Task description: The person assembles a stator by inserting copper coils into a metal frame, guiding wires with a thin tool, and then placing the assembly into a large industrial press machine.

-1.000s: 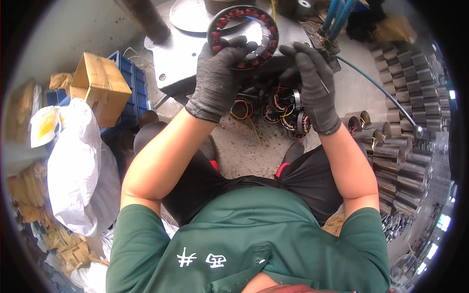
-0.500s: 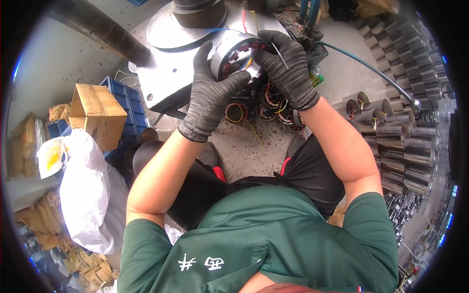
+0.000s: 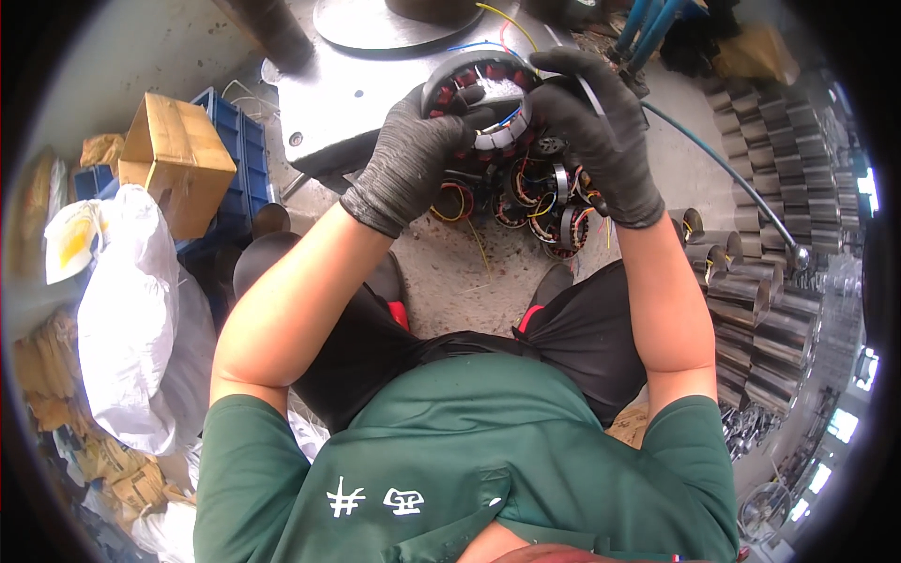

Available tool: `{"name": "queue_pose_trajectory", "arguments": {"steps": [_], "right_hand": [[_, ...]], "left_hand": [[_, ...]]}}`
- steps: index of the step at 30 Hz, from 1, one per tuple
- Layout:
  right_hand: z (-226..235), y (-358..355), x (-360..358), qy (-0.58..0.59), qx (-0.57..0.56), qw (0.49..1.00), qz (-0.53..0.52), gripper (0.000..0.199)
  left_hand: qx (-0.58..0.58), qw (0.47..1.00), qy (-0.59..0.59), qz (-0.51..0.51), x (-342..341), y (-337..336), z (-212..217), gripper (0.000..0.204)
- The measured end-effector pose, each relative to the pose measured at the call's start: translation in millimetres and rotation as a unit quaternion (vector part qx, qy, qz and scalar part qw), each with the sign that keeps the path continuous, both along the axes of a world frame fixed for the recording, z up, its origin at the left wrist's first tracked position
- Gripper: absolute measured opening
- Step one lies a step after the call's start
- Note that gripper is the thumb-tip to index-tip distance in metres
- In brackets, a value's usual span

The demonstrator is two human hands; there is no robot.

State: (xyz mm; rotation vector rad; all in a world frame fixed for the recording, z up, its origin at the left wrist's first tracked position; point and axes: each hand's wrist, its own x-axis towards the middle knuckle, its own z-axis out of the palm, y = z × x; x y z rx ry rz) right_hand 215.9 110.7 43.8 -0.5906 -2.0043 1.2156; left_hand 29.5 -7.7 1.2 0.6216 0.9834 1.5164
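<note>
A ring-shaped motor stator with dark red windings is held tilted over the front of a metal press table. Yellow, red and blue wires trail from its far side. My left hand, in a grey knit glove, grips the ring's left side, with fingertips inside its opening. At the ring's right edge is my gloved right hand, its fingers bent and slightly blurred. A thin light-coloured rod lies across that hand, held among the fingers. Whether the right fingertips touch the ring is hard to see.
Several wired stators lie on the floor below the table. Stacked metal cylinders fill the right, near a teal hose. Left are a cardboard box, a blue crate and a white sack.
The stator has turned, so more of its opening faces me. My right hand has moved right, and its fingers have loosened from around the ring. The whole view has shifted slightly.
</note>
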Motion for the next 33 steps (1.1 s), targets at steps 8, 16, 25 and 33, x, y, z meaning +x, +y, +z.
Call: {"name": "queue_pose_trajectory", "arguments": {"steps": [8,16,25,33], "right_hand": [[3.3,-1.6,29.3,0.180,-0.132,0.975,-0.008,0.030],[3.4,-29.6,32.1,0.190,-0.143,0.969,0.065,0.022],[-5.9,-38.0,20.8,0.119,-0.138,0.982,0.053,0.022],[-13.7,-36.1,15.9,0.127,-0.160,0.977,0.056,0.023]], "left_hand": [[-0.014,0.983,-0.156,0.092,-12.1,-2.2,13.4,0.030],[-0.009,0.977,-0.187,0.097,-22.8,-0.6,8.1,0.023],[-0.015,0.974,-0.189,0.128,-13.8,0.5,12.3,0.014],[0.033,0.988,-0.082,0.128,-13.5,-2.4,17.3,0.020]]}}
